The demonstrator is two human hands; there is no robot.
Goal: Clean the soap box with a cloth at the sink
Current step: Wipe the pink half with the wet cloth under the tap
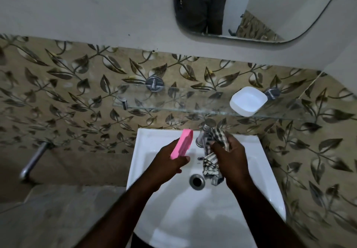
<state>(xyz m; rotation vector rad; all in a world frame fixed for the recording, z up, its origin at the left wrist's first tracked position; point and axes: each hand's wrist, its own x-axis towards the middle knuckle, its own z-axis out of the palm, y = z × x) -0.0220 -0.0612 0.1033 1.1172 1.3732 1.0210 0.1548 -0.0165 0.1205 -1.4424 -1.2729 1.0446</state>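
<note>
Two hands work above a white ceramic sink [146, 137]. The left hand [170, 162] grips the pink soap box [182, 143] by its lower end, thumb across the near face, and tilts it up toward the wall over the basin's back left part. It is a flat, glossy, rounded-corner plastic piece seen mostly edge-on.

The right hand [231, 156] clutches a checked cloth [211, 167] just beside the chrome tap [204, 131]. One bunched end sticks up past the fingers and the rest hangs into the basin near the metal drain [197, 182].

Above the sink a glass shelf [173, 100] on chrome brackets carries a white plastic dish [248, 100]. Leaf-patterned tiles [77, 93] cover the wall. A rounded mirror [270, 6] hangs higher up, and a chrome spout [33, 160] juts out at the left.
</note>
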